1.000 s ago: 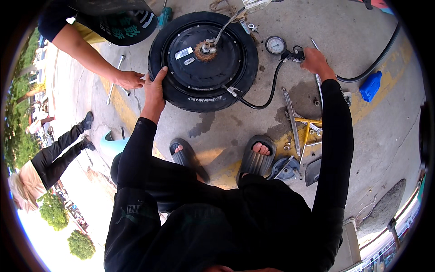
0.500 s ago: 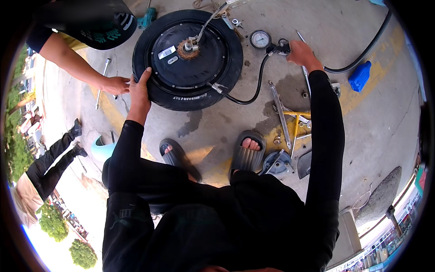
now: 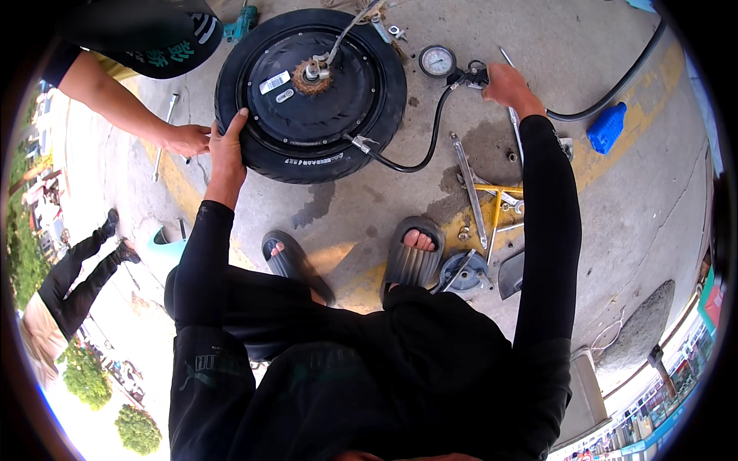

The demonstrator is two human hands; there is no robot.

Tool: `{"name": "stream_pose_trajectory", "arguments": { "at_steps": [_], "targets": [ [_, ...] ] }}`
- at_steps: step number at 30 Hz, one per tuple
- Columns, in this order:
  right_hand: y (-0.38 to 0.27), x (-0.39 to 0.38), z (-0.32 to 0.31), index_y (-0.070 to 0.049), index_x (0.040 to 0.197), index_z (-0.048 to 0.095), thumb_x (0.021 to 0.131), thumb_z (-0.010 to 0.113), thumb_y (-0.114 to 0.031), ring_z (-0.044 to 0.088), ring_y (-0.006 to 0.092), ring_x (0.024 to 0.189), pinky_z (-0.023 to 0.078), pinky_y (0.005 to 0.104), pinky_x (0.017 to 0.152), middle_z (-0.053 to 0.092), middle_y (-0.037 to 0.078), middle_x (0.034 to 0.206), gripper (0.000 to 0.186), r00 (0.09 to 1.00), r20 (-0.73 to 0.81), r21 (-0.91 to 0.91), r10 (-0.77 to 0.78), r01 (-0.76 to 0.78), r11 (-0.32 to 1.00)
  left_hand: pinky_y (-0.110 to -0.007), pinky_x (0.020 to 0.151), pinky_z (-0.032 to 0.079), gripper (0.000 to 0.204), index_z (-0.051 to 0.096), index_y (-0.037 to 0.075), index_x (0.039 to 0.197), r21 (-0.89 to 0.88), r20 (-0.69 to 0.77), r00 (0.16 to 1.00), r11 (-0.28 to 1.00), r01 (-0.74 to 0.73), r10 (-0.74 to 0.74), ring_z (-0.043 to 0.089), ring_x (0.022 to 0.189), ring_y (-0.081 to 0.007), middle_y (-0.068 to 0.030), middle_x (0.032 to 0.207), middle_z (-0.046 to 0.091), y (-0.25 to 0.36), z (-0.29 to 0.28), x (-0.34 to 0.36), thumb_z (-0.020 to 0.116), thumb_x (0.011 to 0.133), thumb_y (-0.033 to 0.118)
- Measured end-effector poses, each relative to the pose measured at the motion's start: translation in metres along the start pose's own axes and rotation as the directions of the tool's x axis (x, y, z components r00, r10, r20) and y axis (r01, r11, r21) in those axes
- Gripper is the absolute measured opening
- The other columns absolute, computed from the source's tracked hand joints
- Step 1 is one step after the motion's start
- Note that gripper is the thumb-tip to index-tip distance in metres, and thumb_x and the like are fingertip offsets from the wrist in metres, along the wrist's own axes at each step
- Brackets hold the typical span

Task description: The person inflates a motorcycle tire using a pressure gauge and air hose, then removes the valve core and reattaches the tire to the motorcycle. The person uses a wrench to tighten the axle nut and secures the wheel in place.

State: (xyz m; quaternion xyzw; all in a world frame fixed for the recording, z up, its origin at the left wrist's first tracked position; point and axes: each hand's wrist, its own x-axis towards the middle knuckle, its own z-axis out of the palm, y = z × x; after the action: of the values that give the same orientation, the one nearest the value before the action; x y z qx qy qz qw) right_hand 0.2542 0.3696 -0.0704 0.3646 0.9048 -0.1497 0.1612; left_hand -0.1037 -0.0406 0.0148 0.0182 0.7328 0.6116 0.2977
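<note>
A black wheel (image 3: 315, 115) with a hub motor, rusty sprocket (image 3: 323, 81) and cable lies on the ground at the top centre. My left hand (image 3: 227, 147) grips the tyre's left edge, thumb on top. A black hose runs from a metal chuck (image 3: 361, 144) at the wheel's lower rim to an inflator (image 3: 466, 78) with a round dial gauge (image 3: 437, 61). My right hand (image 3: 506, 87) is closed on the inflator's handle. Just left of the tyre is a co-worker's hand (image 3: 187, 140); whether it touches the tyre I cannot tell.
Wrenches, long metal levers (image 3: 469, 184), a yellow frame (image 3: 496, 207) and grey round part (image 3: 463, 273) lie right of my sandals (image 3: 411, 253). A blue bottle (image 3: 606, 127) lies far right. A teal drill (image 3: 240, 23), socket wrench (image 3: 165, 134) and standing person (image 3: 73, 284) are left or behind.
The whole scene has slid left and up in the picture as the view moved. Both my hands keep their grips on tyre and inflator, and the co-worker's hand stays beside the tyre.
</note>
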Motion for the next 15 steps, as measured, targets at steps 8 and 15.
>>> {"name": "stream_pose_trajectory", "arguments": {
  "at_steps": [8, 15],
  "targets": [
    [-0.001, -0.001, -0.002, -0.002, 0.1, 0.067, 0.068, 0.08, -0.022, 0.066, 0.0421, 0.106, 0.054, 0.0504, 0.09, 0.069, 0.021, 0.108, 0.04, 1.0, -0.005, 0.011, -0.006, 0.006, 1.0, -0.033, 0.092, 0.054, 0.071, 0.048, -0.004, 0.139, 0.008, 0.01, 1.0, 1.0, -0.004, 0.004, 0.066, 0.106, -0.0217, -0.0135, 0.123, 0.065, -0.004, -0.004, 0.005, 0.084, 0.084, 0.023],
    [0.002, 0.0, 0.006, 0.0, 0.096, 0.064, 0.067, 0.079, -0.02, 0.066, 0.0434, 0.103, 0.053, 0.0502, 0.086, 0.069, 0.023, 0.103, 0.038, 0.998, -0.065, 0.049, -0.024, 0.027, 0.998, -0.033, 0.092, 0.054, 0.071, 0.05, -0.004, 0.138, 0.044, -0.028, 0.999, 0.999, -0.03, 0.031, 0.065, 0.107, -0.0225, -0.0144, 0.123, 0.065, 0.001, 0.003, -0.002, 0.085, 0.083, 0.025]
  ]
}}
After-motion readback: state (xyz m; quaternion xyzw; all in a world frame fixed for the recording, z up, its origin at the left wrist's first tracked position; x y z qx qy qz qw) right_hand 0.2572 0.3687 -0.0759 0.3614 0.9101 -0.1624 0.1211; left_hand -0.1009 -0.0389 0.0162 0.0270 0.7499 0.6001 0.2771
